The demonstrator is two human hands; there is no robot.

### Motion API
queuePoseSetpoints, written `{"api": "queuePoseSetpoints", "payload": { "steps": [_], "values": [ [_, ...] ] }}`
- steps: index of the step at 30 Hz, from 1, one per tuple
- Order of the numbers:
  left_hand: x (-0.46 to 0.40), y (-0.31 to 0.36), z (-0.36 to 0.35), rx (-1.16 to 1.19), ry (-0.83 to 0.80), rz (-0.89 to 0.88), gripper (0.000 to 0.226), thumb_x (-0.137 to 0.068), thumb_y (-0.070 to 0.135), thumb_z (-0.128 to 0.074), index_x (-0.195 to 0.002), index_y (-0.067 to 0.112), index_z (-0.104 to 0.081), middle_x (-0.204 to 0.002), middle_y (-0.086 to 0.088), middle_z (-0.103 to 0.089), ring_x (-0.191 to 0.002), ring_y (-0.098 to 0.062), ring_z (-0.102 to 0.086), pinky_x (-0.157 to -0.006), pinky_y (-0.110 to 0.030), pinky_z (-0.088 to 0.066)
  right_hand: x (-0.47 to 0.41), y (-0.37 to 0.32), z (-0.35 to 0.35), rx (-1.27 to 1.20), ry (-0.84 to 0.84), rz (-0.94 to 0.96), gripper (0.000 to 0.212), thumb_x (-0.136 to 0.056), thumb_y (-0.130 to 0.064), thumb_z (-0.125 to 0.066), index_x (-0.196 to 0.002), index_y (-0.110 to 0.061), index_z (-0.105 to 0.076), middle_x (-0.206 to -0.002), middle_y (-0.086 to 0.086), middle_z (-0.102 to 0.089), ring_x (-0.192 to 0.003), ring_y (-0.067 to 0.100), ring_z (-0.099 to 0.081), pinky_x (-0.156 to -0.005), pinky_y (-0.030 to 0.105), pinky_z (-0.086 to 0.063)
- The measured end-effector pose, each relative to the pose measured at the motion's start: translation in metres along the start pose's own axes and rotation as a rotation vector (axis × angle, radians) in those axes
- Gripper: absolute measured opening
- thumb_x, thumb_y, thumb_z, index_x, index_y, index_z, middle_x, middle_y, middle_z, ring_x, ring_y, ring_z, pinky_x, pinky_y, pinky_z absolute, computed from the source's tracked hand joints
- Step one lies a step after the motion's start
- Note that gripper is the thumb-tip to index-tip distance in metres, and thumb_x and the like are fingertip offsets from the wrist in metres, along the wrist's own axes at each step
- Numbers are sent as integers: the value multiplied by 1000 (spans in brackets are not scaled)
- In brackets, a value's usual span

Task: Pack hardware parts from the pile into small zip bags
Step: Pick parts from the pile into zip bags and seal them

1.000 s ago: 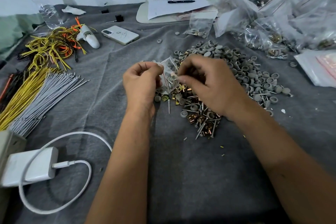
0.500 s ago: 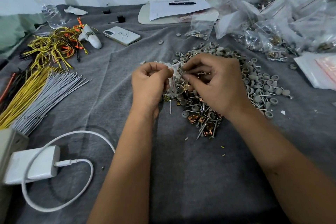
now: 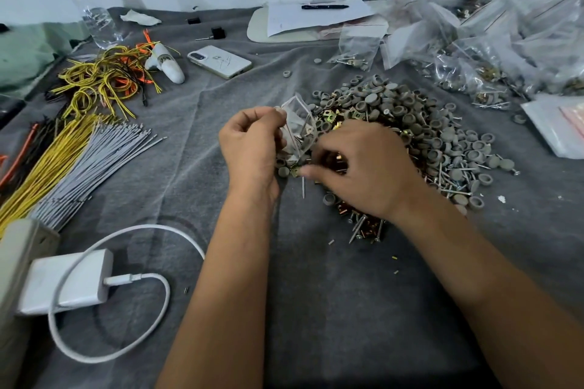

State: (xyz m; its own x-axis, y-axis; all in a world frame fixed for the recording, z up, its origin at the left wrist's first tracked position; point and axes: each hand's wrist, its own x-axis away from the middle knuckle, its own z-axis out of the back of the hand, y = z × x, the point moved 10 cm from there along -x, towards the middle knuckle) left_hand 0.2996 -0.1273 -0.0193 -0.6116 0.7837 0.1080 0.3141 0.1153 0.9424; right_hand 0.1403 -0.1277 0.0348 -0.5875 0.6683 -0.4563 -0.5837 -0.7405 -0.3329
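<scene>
Small clear plastic zip bag (image 3: 298,126), a few parts already inside, sits just above centre, pinched at its mouth by the left hand (image 3: 252,148). Right hand (image 3: 363,167), fingers curled down, digs into the heaped pile of grey caps, brass clips and screws (image 3: 410,136) at three o'clock; any catch is hidden. Filling step: next, lift parts to the bag's mouth.

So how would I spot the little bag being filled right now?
Start at the pile of grey caps and brass clips on the grey cloth. At its left edge, the left hand pinches a small clear zip bag. Unlike the bags heaped far right, it is held upright off the cloth.
</scene>
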Motion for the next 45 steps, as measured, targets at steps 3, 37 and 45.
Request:
{"api": "queuePoseSetpoints", "payload": {
  "steps": [3,37,45],
  "values": [
    [1,1,0,-9,3,-8,15,-87,-6,-70,-80,7,-65,-61,-1,-57,-46,-6,-50,-50,-21,-45,0,-18,-27,313,-144,-2,56,-82,-77,-56,-88,-23,-70,-89,-8,-63,-91,16,-48,-80,37,-42],
    [0,-7,-11,-27,-105,43,19,-86,-7,-69,-76,9,-64,-57,-1,-56,-45,-7,-49,-46,-20,-43,0,13,34,-164,343,-34,11,-87,-14,-81,-97,-8,-80,-94,1,-77,-85,9,-70,-83,17,-54],
    [-3,-7,0,92,-20,66,13,-86,-7,-69,-80,4,-66,-66,-4,-60,-50,-6,-50,-47,-19,-45,-3,38,8,-17,-130,-55,13,-81,-40,-82,-89,-30,-78,-93,-8,-66,-95,14,-49,-85,43,-47]
  ]
}}
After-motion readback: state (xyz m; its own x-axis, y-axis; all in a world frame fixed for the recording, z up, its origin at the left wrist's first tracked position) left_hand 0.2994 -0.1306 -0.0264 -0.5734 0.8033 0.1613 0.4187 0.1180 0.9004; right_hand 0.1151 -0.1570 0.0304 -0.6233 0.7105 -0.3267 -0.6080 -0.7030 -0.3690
